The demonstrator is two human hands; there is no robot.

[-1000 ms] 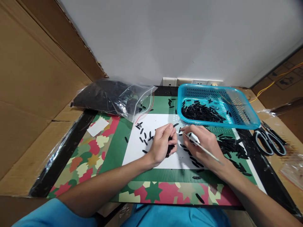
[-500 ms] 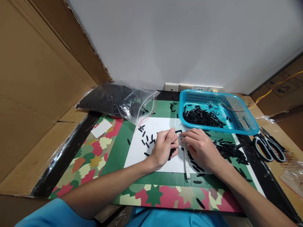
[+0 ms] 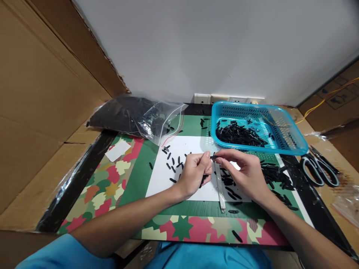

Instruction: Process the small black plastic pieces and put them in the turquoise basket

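My left hand (image 3: 196, 170) is closed around several small black pieces, which show at the lower edge of the fist. Between the thumb and fingers of my right hand (image 3: 242, 166) is one slim black piece (image 3: 213, 157), its left end close to the left fist. Below the hands a white sheet of paper (image 3: 161, 186) lies on the table, with loose black pieces (image 3: 171, 166) scattered over it. A narrow, clear-wrapped white strip (image 3: 220, 188) runs lengthwise between my hands. To the right lies a denser heap of black pieces (image 3: 276, 175).
A blue plastic basket (image 3: 294, 149) with black pieces stands at the back right. At the back left lies a zip bag (image 3: 126, 116) full of dark material. Scissors (image 3: 319, 172) rest on the right edge, a white paper scrap (image 3: 117, 150) on the left. Cardboard (image 3: 42, 93) walls the left side.
My right hand has lifted from the paper and turned, now pinching a black piece beside the left fist. My left hand stays closed in nearly the same spot. The view has shifted slightly.
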